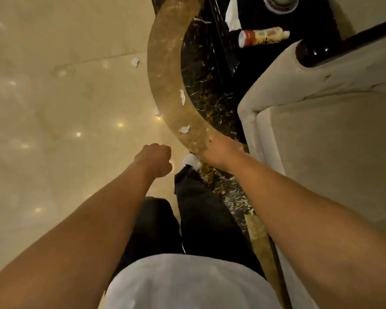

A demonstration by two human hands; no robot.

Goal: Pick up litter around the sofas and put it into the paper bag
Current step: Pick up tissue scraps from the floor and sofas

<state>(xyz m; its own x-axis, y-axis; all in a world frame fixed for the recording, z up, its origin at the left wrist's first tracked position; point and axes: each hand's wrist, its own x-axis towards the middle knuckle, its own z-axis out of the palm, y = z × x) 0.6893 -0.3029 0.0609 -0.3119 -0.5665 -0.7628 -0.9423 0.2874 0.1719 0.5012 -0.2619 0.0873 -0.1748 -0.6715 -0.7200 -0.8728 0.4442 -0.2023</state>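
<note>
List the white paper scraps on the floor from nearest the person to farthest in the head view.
Crumpled white scrap on the brown marble band → small white scrap at the band's edge → long white scrap on the band → white scrap on the cream floor.

Lounge or lobby: polished marble floor (54, 108) with curved inlay band (165, 74), upholstered sofa (321, 141).

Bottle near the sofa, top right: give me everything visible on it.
The bottle lies on its side on the dark marble floor, just beyond the sofa armrest. It looks like plastic, with a white cap end on the left, a red band beside it and a pale, printed body. Label text is unreadable. White tissue sits just above it; contact unclear.
</note>
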